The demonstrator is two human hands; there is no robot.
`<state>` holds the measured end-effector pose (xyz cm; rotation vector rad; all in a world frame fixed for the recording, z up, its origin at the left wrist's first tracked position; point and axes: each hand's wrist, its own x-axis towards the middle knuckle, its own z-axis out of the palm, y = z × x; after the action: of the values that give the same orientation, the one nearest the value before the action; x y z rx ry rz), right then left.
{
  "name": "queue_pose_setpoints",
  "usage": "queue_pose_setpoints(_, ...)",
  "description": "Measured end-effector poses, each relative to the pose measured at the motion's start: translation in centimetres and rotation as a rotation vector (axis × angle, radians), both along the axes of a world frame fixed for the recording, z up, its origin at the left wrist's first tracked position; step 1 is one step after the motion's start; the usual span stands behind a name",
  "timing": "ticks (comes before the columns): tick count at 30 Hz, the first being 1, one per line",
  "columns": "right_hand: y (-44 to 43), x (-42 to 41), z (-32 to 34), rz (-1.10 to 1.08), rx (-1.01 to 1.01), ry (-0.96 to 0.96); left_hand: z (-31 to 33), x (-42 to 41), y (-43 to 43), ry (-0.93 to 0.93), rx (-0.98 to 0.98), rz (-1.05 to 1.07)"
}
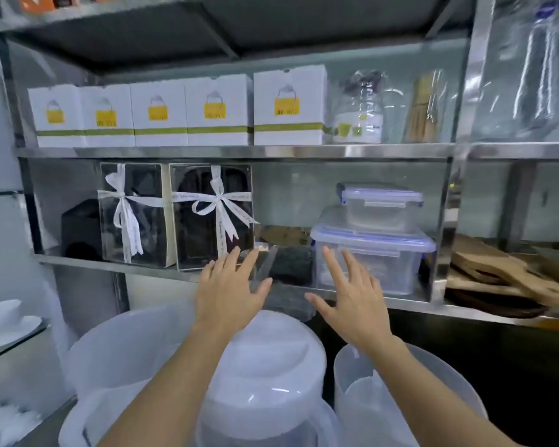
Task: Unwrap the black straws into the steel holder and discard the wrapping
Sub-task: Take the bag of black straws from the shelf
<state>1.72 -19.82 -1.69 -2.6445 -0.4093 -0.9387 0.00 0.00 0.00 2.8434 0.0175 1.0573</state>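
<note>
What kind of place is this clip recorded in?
Probably a storeroom or back area of a cafe or food shop. Steel shelving holds a row of matching white boxes, ribboned gift boxes and stacked clear lidded containers. Translucent plastic tubs stand below both open hands.

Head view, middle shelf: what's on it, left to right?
Black box → ribboned clear gift box → second ribboned gift box → dark clear-wrapped pack behind the hands → stacked clip-lid containers → wooden boards.
</note>
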Motion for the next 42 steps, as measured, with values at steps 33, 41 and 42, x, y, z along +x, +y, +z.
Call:
queue_pose_setpoints(33,-0.9,-5.0,8.1,0.736,1.287,0.653,4.4,-1.2,-1.6,0.042,-0.983,-0.700)
queue_pose_setpoints(41,-3.0,-8.4,10.6,0.666,1.023,0.483,10.0,-6.2,-2.8,-0.162,-1.056,-0.724)
queue_pose_setpoints(42,-2.9,-9.1,10.9,0.698,1.008,0.521,10.5,-7.1,-3.2,-0.156,-1.052,-0.751)
